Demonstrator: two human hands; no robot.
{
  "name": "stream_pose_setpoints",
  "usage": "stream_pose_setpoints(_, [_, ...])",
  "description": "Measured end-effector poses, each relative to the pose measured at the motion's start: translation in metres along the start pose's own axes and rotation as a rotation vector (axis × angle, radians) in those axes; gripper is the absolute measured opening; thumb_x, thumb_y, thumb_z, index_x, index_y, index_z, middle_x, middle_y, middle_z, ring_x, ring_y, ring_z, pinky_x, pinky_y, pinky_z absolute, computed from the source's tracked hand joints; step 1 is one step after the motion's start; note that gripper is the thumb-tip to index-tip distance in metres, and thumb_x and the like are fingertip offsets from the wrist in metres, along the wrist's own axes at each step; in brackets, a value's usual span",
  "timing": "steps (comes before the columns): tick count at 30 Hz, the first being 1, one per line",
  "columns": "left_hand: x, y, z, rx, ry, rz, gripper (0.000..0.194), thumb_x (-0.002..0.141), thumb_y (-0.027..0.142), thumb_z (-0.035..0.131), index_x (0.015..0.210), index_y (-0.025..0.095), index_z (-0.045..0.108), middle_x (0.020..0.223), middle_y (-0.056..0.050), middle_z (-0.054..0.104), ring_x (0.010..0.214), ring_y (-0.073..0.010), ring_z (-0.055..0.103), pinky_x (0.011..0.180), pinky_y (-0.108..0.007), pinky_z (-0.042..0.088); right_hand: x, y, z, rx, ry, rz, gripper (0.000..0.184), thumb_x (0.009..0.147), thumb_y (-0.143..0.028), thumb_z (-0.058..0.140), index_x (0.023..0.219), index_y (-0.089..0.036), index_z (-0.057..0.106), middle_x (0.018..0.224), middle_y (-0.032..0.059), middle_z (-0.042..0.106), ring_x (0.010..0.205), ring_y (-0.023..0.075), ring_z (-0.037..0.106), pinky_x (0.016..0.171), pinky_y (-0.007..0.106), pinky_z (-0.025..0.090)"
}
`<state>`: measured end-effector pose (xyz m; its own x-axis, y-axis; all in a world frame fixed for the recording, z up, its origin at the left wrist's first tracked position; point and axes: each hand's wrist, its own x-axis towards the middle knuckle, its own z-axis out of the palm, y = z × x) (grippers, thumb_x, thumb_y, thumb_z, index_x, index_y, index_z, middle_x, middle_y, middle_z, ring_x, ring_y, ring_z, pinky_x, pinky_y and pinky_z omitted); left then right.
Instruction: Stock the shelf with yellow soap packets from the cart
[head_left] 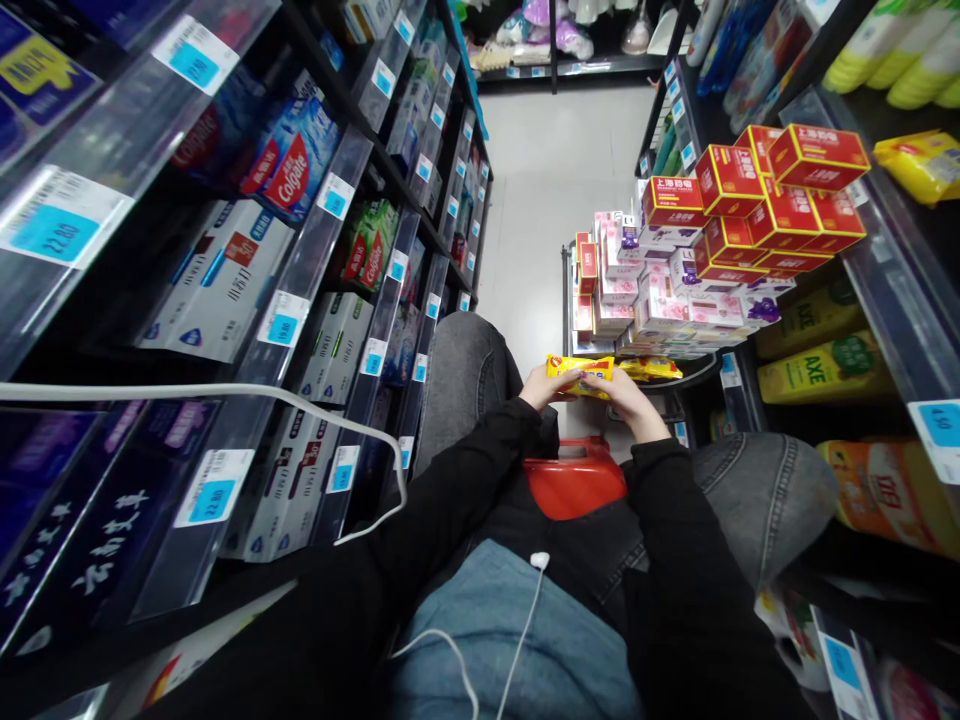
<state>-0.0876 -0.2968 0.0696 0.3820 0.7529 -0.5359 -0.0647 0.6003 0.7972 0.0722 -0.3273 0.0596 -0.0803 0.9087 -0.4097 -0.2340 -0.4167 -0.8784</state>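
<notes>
Between my two hands is a small yellow packet with red lettering (579, 366), held level above my lap. My left hand (541, 388) grips its left end with the fingers curled round it. The other end is in my right hand (628, 396), thumb towards the middle. A second yellow packet (652, 369) lies just beyond my right hand, at the near edge of a stack of pink and white boxes (664, 300). Several red and gold boxes (784, 212) are piled on top of that stack.
Shelves of toothpaste boxes (217, 280) line the left side. On the right, shelves hold yellow AXE bottles (825, 375) and another yellow packet (922, 165). A red plastic stool (576, 485) shows between my legs. A white cable (330, 408) crosses at left; grey floor (559, 160) stretches ahead.
</notes>
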Motion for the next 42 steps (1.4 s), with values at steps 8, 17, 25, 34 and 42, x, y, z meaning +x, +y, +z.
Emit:
stream_pose_setpoints(8, [-0.0018,0.0014,0.0011,-0.003,-0.001,-0.007,0.067,0.054,0.048,0.086,0.104,0.010,0.063,0.100,-0.014,0.068,0.080,-0.0186,0.066,0.069,-0.031,0.056,0.0003,0.0007,-0.0002,-0.002,-0.001,-0.010,0.057,0.049,-0.053,0.085,0.090,-0.015,0.070,0.091,0.0090,0.071,0.085,0.0209,0.065,0.078,0.031,0.049])
stream_pose_setpoints(17, [-0.0005,0.0008,0.0006,0.003,0.005,-0.004,0.065,0.055,0.047,0.085,0.103,0.010,0.063,0.099,-0.014,0.069,0.079,-0.0186,0.067,0.069,-0.032,0.056,-0.0004,-0.0010,0.0010,-0.019,0.004,-0.014,0.054,0.048,-0.051,0.085,0.087,-0.016,0.071,0.086,0.0077,0.071,0.085,0.0214,0.065,0.077,0.031,0.049])
stream_pose_setpoints(25, [-0.0022,0.0022,0.0019,-0.004,0.009,-0.011,0.061,0.059,0.045,0.084,0.103,0.010,0.064,0.098,-0.014,0.069,0.077,-0.0178,0.066,0.069,-0.031,0.056,-0.0017,-0.0035,0.0018,-0.026,0.010,-0.001,0.054,0.045,-0.052,0.086,0.082,-0.016,0.071,0.085,0.0072,0.071,0.081,0.0203,0.065,0.076,0.031,0.049])
stream_pose_setpoints(34, [-0.0013,0.0014,0.0008,0.010,0.002,-0.014,0.063,0.058,0.046,0.084,0.104,0.010,0.062,0.098,-0.013,0.068,0.079,-0.0179,0.066,0.070,-0.031,0.056,-0.0009,-0.0018,0.0017,-0.035,0.022,-0.013,0.056,0.046,-0.053,0.085,0.084,-0.016,0.070,0.086,0.0081,0.071,0.081,0.0213,0.065,0.074,0.031,0.048])
stream_pose_setpoints(42, [-0.0012,0.0016,0.0009,0.009,0.004,-0.014,0.058,0.060,0.044,0.083,0.103,0.010,0.063,0.100,-0.014,0.068,0.079,-0.0179,0.066,0.071,-0.032,0.056,-0.0007,-0.0013,0.0013,-0.051,0.025,-0.018,0.055,0.046,-0.054,0.085,0.083,-0.016,0.070,0.085,0.0081,0.071,0.081,0.0213,0.065,0.073,0.031,0.048])
